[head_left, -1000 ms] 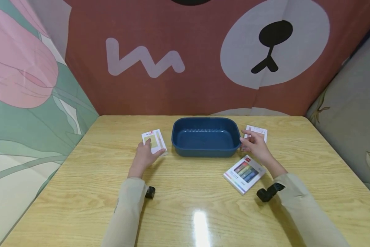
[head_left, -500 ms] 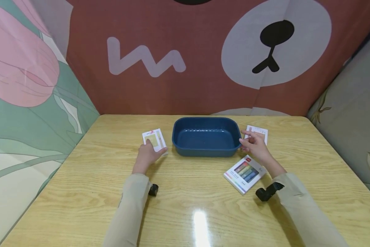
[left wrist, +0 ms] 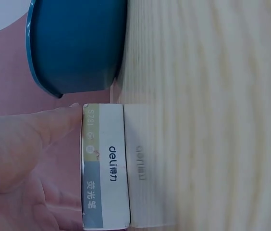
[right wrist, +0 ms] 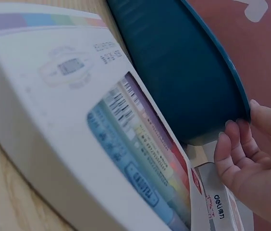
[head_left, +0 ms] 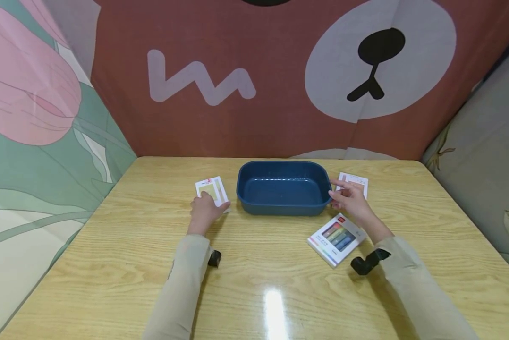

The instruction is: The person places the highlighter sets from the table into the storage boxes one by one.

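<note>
In the head view my left hand [head_left: 204, 212] lies over a thin white highlighter box [head_left: 213, 187], flat on the table. Its thumb [left wrist: 58, 122] touches the box's upper edge in the left wrist view, the other fingers spread along the same face. My right hand [head_left: 353, 202] holds the right rim of a dark blue plastic bin [head_left: 282, 210], fingers curled against the outer wall. Close below that hand lies a white highlighter box [head_left: 327, 250] with a window showing coloured pens. Another white deli box [head_left: 356, 179] is partly hidden behind the right hand.
The bin stands upright near the back of the wooden table [head_left: 237, 264], with nothing inside. Behind it hangs a reddish-brown cloth [head_left: 275, 123] with a cartoon face. Patterned cloths [head_left: 33, 198] also close off the sides. Small black cameras [head_left: 370, 262] sit at both wrists.
My left forearm has swung slightly to the right while that hand stays on its box. The right hand, the bin and the boxes look almost unmoved.
</note>
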{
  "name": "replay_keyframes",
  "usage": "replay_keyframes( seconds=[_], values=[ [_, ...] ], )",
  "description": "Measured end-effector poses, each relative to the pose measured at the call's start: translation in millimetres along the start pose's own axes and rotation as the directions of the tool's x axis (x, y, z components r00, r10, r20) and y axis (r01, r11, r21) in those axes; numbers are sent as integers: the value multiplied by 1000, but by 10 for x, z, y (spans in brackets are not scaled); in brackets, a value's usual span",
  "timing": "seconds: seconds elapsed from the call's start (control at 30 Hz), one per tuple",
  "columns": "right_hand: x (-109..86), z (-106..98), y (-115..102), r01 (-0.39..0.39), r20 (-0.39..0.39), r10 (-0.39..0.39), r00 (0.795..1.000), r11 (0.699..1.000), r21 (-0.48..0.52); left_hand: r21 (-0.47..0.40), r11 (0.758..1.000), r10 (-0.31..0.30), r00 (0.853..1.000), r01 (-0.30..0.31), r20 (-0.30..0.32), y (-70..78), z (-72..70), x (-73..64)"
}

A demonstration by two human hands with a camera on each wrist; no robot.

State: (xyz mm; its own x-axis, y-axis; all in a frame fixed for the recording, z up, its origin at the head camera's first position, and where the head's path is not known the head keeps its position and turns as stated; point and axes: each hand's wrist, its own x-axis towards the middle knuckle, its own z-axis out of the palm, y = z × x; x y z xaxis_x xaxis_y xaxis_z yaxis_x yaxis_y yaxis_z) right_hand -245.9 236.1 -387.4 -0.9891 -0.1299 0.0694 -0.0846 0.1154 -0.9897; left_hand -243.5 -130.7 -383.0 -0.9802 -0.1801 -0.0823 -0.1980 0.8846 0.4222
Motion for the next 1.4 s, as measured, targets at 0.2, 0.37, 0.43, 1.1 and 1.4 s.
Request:
replay_keyframes(
  seconds=[0.2,0.37,0.43,1.1,1.4],
  values=[
    [21,-42,19,-91,64,86,994,992,87,22,999,-32,999,32,10,16,2,9],
    [54,-92,40,-156,118,136,984,972,178,63,997,-48,999,47,5,37,19,30],
    [62,-109,48,-171,138,142,980,959,225,82,995,-57,998,56,8,43,29,38],
    [131,-140,63,-194,223,145,964,957,215,33,999,-28,998,30,-59,33,43,17],
    [174,-146,-6,-201,186,171,968,967,159,-43,998,-38,998,36,-58,31,-29,-1]
  ],
)
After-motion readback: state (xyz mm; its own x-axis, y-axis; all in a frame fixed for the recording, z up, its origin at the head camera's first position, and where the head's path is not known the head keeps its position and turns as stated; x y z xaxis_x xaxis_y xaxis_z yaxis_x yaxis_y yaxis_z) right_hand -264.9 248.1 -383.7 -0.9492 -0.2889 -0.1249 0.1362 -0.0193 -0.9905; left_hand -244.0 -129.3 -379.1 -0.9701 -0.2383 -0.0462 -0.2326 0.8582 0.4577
